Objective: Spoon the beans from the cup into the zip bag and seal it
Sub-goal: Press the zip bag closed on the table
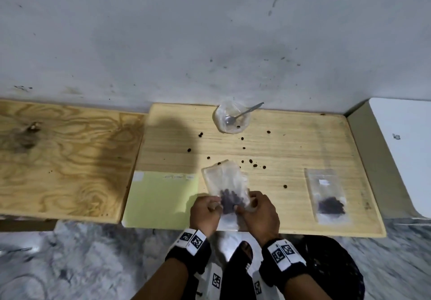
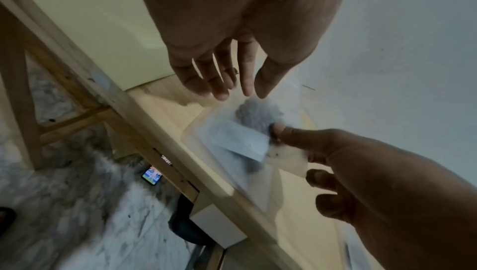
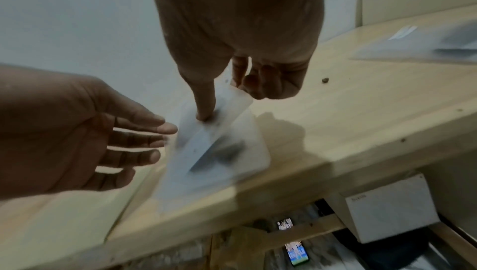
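A clear zip bag [image 1: 224, 178] with dark beans [image 1: 231, 200] at its near end lies tilted at the table's front edge. My right hand [image 1: 245, 206] pinches it, the thumb [image 3: 205, 114] pressing on top and the fingers curled behind the plastic. My left hand [image 1: 218, 202] has straight fingers [image 3: 154, 131] whose tips sit at the bag's left edge, gripping nothing. The bag [image 2: 237, 139] is blurred in both wrist views, so its zip strip is not readable. A clear plastic cup [image 1: 231, 122] stands at the back by the wall, with a metal spoon [image 1: 247, 111] in it.
Several loose beans [image 1: 253, 163] lie scattered between cup and bag. A second zip bag [image 1: 326, 197] holding beans lies flat at the right. A pale yellow sheet [image 1: 161, 199] covers the table's left front. A plywood board [image 1: 65, 159] adjoins on the left.
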Available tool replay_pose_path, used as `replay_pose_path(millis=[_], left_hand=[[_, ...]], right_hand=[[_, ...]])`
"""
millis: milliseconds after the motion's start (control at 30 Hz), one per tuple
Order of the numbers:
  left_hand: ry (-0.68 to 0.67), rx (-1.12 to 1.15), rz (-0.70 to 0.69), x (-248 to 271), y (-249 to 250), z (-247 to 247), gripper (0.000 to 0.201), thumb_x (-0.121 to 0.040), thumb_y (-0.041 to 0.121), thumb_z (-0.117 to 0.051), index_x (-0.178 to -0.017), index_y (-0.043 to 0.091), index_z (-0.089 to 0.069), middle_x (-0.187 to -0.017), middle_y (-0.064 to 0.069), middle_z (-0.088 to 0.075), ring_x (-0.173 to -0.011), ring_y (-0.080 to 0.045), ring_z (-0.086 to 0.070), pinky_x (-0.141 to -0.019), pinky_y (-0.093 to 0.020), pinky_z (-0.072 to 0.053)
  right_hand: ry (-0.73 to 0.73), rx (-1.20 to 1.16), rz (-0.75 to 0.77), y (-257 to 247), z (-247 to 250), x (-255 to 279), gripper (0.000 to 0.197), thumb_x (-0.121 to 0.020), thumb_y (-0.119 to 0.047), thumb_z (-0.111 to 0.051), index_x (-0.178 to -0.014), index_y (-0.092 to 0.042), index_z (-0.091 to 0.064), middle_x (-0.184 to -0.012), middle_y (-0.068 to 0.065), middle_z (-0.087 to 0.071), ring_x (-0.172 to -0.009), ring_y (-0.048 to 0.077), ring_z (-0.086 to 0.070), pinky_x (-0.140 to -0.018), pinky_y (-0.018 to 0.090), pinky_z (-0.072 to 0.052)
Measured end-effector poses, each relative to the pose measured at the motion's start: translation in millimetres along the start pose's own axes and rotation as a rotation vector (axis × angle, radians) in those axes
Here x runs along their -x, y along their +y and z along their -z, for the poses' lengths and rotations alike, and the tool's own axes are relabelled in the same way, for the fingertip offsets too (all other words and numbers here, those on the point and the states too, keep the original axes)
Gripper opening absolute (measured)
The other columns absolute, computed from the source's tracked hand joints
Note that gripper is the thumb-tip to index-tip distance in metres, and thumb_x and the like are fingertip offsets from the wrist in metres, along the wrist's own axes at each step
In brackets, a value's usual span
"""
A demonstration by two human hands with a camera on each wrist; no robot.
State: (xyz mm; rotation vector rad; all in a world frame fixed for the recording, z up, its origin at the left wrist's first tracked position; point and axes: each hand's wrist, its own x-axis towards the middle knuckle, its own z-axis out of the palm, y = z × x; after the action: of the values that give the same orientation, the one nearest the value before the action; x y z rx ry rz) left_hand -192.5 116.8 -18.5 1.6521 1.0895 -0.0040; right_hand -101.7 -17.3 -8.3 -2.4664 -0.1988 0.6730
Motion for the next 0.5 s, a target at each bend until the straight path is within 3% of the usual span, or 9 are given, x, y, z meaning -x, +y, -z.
replay_pose_path(millis=[100,167,267,367,500], left_hand=[[0.087,0.067,-0.067,7,8,11,0.013,-0.083,0.011,-0.072,-0.088,0.023,-0.071,-0.103,0.003,-0.063,-0.081,-0.007,-0.060,-0.065,-0.005,-0.040],[0.124,0.176,-0.114,9,11,26,0.014,-0.083,0.013,-0.073,-0.084,0.027,-0.071,-0.100,0.005,-0.063,-0.087,-0.008,-0.060,-0.068,-0.009,-0.042],[0.118,0.342,-0.167,5,13,57,0.019,-0.083,0.006,-0.072,-0.083,0.024,-0.072,-0.097,0.004,-0.070,-0.091,-0.007,-0.065,-0.075,-0.017,-0.049],[0.149,0.442,-0.151,-9,9,91,0.026,-0.081,-0.007,-0.069,-0.080,0.019,-0.073,-0.082,0.010,-0.074,-0.080,-0.001,-0.067,-0.071,-0.016,-0.050],[0.202,0.531,-0.103,-30,-17,146,0.025,-0.082,-0.009,-0.068,-0.087,0.015,-0.072,-0.083,0.006,-0.075,-0.084,-0.013,-0.069,-0.071,-0.026,-0.055]], right_hand=[[0.017,-0.115,0.076,-10,3,0,0.008,-0.091,-0.038,-0.067,-0.094,-0.031,-0.064,-0.086,-0.010,-0.064,-0.078,0.017,-0.061,-0.067,0.030,-0.045],[-0.041,-0.230,0.137,-20,3,-3,0.014,-0.096,-0.029,-0.062,-0.082,-0.029,-0.064,-0.074,-0.010,-0.065,-0.069,0.011,-0.059,-0.064,0.029,-0.044],[-0.257,-0.330,0.190,-51,-5,-3,0.028,-0.098,-0.018,-0.059,-0.072,-0.026,-0.062,-0.064,-0.012,-0.063,-0.061,0.001,-0.054,-0.063,0.022,-0.043],[-0.409,-0.339,0.244,-85,-25,-3,0.029,-0.099,-0.018,-0.058,-0.072,-0.026,-0.062,-0.067,-0.012,-0.063,-0.064,0.000,-0.053,-0.064,0.019,-0.042],[-0.466,-0.386,0.220,-122,-63,-10,0.019,-0.097,-0.020,-0.062,-0.080,-0.024,-0.069,-0.072,-0.009,-0.062,-0.068,0.005,-0.055,-0.068,0.020,-0.042]])
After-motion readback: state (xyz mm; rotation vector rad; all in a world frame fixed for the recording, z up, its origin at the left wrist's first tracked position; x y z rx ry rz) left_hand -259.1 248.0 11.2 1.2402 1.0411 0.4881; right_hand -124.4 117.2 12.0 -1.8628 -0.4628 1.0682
